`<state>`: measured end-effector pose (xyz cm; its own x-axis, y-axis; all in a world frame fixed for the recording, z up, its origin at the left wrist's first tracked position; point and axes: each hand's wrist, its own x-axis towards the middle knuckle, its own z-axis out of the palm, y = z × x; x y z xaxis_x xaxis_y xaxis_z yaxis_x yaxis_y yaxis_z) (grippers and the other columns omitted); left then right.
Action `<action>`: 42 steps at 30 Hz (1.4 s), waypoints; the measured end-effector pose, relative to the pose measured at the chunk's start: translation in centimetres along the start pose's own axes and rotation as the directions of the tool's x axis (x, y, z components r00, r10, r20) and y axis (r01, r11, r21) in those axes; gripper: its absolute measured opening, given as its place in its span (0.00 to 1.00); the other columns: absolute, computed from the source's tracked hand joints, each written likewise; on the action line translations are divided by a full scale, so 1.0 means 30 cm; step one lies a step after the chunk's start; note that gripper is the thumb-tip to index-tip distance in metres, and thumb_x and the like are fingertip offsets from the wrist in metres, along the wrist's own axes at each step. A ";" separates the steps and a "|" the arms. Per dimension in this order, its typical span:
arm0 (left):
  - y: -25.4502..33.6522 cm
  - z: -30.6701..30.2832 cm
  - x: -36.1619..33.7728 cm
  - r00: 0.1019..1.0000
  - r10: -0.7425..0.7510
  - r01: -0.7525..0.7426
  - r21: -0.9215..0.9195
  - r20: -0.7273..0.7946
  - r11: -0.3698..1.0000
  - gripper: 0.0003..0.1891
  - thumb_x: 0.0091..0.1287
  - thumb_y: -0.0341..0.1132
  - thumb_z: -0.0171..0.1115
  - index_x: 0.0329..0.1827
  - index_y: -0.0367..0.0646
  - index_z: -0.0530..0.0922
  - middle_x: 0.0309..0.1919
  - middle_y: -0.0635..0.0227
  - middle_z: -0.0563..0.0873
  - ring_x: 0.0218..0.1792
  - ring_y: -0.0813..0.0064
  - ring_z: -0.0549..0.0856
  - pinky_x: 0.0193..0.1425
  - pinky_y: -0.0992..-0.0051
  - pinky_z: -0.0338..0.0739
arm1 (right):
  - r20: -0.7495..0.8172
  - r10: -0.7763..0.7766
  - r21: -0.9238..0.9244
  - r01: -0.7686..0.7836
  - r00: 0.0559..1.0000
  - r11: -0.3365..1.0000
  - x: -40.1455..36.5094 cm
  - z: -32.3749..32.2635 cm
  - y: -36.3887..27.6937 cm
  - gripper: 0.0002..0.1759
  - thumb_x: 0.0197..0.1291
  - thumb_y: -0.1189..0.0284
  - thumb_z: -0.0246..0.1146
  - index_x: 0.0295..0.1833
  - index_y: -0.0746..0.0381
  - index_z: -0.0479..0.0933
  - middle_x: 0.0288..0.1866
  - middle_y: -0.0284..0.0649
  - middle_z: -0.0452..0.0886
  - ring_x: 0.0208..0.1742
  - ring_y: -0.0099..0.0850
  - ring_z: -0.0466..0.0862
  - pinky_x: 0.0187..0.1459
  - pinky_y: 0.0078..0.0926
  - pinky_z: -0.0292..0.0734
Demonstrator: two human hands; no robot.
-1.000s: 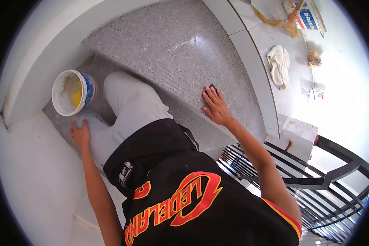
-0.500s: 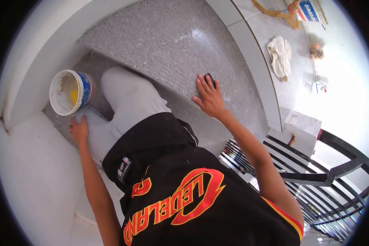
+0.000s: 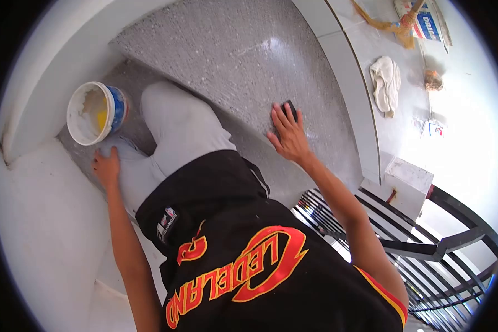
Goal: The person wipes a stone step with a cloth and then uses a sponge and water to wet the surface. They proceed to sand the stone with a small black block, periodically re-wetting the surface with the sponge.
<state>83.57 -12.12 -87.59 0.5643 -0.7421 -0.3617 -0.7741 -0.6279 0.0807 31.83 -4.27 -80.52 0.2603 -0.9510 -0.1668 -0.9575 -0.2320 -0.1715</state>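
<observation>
My right hand [image 3: 291,135] lies over a small black block [image 3: 291,109], pressing it against the speckled grey stair step [image 3: 221,50]. Part of the block is hidden under the fingers. My left hand [image 3: 106,166] rests on my grey-trousered leg [image 3: 130,176] with its fingers apart and nothing in them. Just beyond it stands a white bucket [image 3: 86,130] with a blue label, tilted in view. Something yellow [image 3: 102,118] shows inside the bucket.
A white wall [image 3: 39,221] curves along the left. On the tiled landing at upper right lie a white cloth [image 3: 386,86], a straw broom [image 3: 405,33] and a paint bucket [image 3: 429,25]. Black metal railing [image 3: 409,249] runs along the lower right.
My right hand and the block appear slightly further right and lower, mostly with a small shift of the whole view. My left hand stays on the leg.
</observation>
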 end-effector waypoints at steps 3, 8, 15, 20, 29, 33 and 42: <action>-0.036 0.025 0.015 1.000 0.020 -0.020 0.003 0.004 1.000 0.40 0.57 0.60 0.56 0.69 0.46 0.62 0.64 0.47 0.66 0.66 0.49 0.64 0.68 0.60 0.59 | 0.059 -0.009 -0.083 0.014 0.998 0.996 0.004 -0.022 0.005 0.35 0.65 0.55 0.50 0.71 0.63 0.57 0.77 0.40 0.51 0.77 0.43 0.46 0.71 0.55 0.37; -0.057 0.072 0.012 0.998 0.040 -0.038 0.027 -0.048 0.999 0.39 0.57 0.60 0.56 0.68 0.47 0.63 0.64 0.47 0.66 0.66 0.50 0.63 0.68 0.58 0.60 | 0.071 -0.042 -0.034 0.044 0.997 0.998 0.094 -0.021 -0.017 0.38 0.64 0.52 0.50 0.71 0.64 0.55 0.76 0.43 0.50 0.76 0.47 0.47 0.71 0.52 0.38; -0.031 0.015 0.003 0.999 -0.017 0.015 -0.047 -0.035 0.999 0.39 0.57 0.59 0.57 0.68 0.47 0.63 0.64 0.47 0.66 0.65 0.50 0.66 0.68 0.59 0.61 | 0.062 -0.143 0.110 0.136 0.988 0.985 -0.118 0.052 -0.018 0.41 0.63 0.49 0.49 0.71 0.69 0.52 0.75 0.53 0.49 0.75 0.52 0.47 0.72 0.51 0.38; -0.028 0.020 0.032 0.999 0.045 -0.047 -0.057 -0.025 0.997 0.39 0.58 0.59 0.57 0.68 0.44 0.63 0.64 0.44 0.66 0.66 0.46 0.63 0.69 0.58 0.59 | 0.146 -0.216 0.040 0.213 0.965 0.976 -0.040 0.007 -0.050 0.41 0.61 0.55 0.54 0.71 0.68 0.52 0.76 0.49 0.49 0.77 0.50 0.45 0.73 0.50 0.36; -0.018 -0.013 0.013 1.000 -0.004 0.003 -0.073 -0.017 0.997 0.38 0.58 0.58 0.57 0.68 0.44 0.64 0.65 0.44 0.66 0.67 0.49 0.63 0.69 0.59 0.58 | 0.244 -0.209 -0.005 0.217 0.947 0.976 -0.102 -0.003 -0.025 0.40 0.59 0.60 0.57 0.72 0.65 0.52 0.76 0.45 0.49 0.77 0.46 0.46 0.73 0.50 0.37; -0.040 0.032 0.034 1.000 0.024 -0.026 -0.063 -0.020 0.998 0.40 0.56 0.59 0.57 0.68 0.46 0.62 0.65 0.47 0.64 0.67 0.49 0.63 0.68 0.57 0.60 | 0.251 -0.197 -0.024 0.210 0.948 0.977 -0.006 -0.025 -0.078 0.40 0.58 0.62 0.57 0.73 0.64 0.51 0.77 0.43 0.47 0.78 0.45 0.43 0.73 0.50 0.36; -0.050 0.040 0.020 1.000 -0.003 0.002 -0.040 -0.006 0.999 0.39 0.55 0.59 0.58 0.68 0.48 0.63 0.66 0.49 0.63 0.66 0.48 0.63 0.67 0.56 0.61 | 0.268 -0.240 -0.026 0.256 0.933 0.966 0.009 -0.015 -0.070 0.43 0.59 0.59 0.57 0.74 0.65 0.48 0.77 0.45 0.45 0.78 0.47 0.41 0.73 0.49 0.35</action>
<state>84.73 -11.35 -89.04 0.5682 -0.7419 -0.3560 -0.7605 -0.6387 0.1171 33.86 -4.12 -79.77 0.5059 -0.7771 -0.3744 -0.8619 -0.4730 -0.1830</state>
